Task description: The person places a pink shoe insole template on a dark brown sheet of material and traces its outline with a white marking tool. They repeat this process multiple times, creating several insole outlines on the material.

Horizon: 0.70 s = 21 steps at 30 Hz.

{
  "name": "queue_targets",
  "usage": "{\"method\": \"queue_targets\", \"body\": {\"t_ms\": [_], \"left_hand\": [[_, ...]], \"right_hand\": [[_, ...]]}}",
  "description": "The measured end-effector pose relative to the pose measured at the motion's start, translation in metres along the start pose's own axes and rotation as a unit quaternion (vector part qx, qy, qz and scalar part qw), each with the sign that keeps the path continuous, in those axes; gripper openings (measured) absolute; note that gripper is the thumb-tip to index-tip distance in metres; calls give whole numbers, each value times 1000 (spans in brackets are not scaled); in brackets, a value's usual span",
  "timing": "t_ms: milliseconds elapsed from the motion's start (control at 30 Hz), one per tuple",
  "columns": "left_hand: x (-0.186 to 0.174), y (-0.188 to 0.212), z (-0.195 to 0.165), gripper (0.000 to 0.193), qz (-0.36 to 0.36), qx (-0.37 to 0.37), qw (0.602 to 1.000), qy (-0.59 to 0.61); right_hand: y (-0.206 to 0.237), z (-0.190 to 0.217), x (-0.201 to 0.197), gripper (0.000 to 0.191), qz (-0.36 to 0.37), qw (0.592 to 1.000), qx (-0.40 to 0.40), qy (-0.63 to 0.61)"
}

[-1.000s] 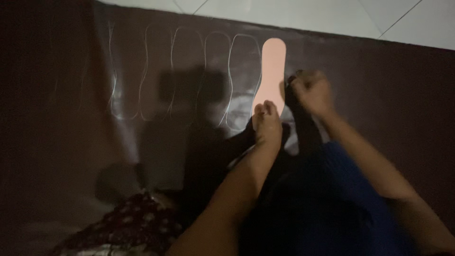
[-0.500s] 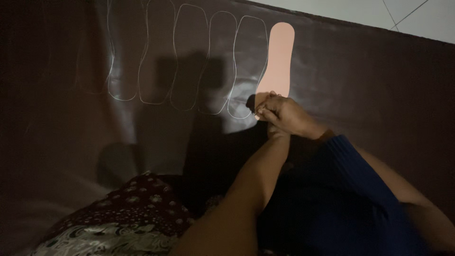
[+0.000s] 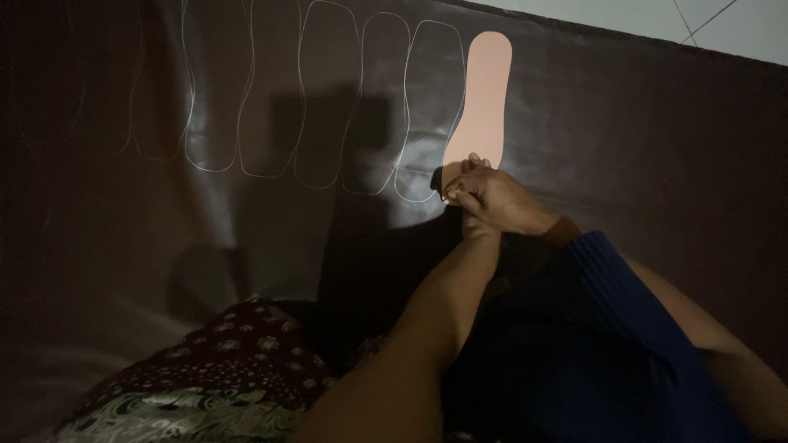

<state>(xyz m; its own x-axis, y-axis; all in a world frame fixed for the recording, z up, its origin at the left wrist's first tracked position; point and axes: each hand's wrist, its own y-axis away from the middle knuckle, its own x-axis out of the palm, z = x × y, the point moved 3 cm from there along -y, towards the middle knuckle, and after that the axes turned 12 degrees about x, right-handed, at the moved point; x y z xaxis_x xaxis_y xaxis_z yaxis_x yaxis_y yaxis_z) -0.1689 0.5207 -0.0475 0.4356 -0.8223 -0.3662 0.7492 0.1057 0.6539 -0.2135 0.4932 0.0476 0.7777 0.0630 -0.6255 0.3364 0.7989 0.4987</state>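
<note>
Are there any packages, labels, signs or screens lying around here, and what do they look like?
None in view: no package, label, sign or screen.
Closest to a marking: thin pale sole-shaped outlines drawn in a row across the dark brown sheet.
Pink sole-shaped template: flat on the sheet at the row's right end, elongated with rounded ends.
Left hand and right hand: together at the template's lower end; whether they hold a tool is too dark to tell.

A dim, home-style floor workshop for shoemaking. A dark leather-like sheet [image 3: 640, 164] lies spread over a pale tiled floor [image 3: 624, 20], whose tiles show just beyond the sheet's far edge. On the sheet, a row of white sole outlines [image 3: 328, 107] runs leftward from a pink sole template [image 3: 484, 98]. Patterned cloth [image 3: 238, 369] lies at the sheet's near edge.
</note>
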Motion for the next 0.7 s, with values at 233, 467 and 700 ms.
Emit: {"method": "queue_targets", "body": {"t_ms": [233,467,700], "left_hand": [[5,4,2,67,-66,1,996,68],[9,-2,1,69,-118,68,892,432],[13,-9,58,78,-59,87,803,587]], "right_hand": [[-4,-3,5,22,-30,999,-37,-22],[-20,-7,-25,17,-92,996,19,12],[-55,-23,-75,21,-149,984,101,16]]}}
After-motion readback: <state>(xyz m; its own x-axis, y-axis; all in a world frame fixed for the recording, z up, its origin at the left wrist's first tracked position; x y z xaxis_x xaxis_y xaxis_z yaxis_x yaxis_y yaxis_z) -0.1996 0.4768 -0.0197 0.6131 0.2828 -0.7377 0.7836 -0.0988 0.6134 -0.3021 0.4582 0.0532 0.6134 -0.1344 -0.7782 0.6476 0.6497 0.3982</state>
